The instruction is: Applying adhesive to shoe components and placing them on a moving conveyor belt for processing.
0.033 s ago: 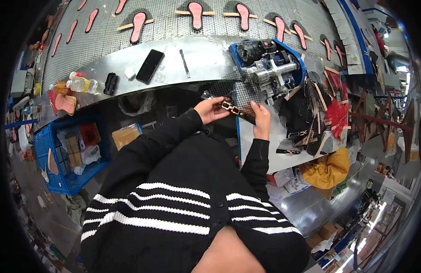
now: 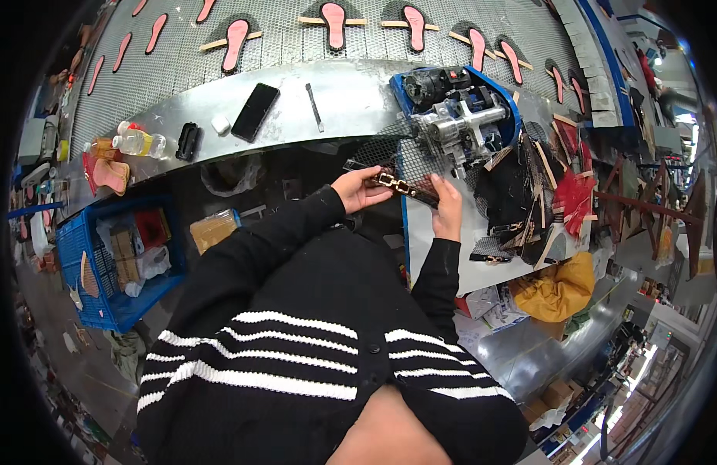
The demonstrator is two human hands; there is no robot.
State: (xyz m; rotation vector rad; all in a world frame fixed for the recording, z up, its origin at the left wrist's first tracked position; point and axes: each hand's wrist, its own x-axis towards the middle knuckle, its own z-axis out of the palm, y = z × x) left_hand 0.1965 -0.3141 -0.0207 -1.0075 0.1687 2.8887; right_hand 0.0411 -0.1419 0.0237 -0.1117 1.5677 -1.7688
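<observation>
We hold the dark strap with its gold chain trim [image 2: 405,187] between left hand [image 2: 358,189] and right hand [image 2: 448,208], both grips pinching its ends; it looks light, limp, best supported at both ends.

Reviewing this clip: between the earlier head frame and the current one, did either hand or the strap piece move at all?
No visible change. The left hand and right hand both hold the dark strap with its gold chain trim in front of the small machine, as before. The black phone and the bottle lie on the metal bench in the same places.
</observation>
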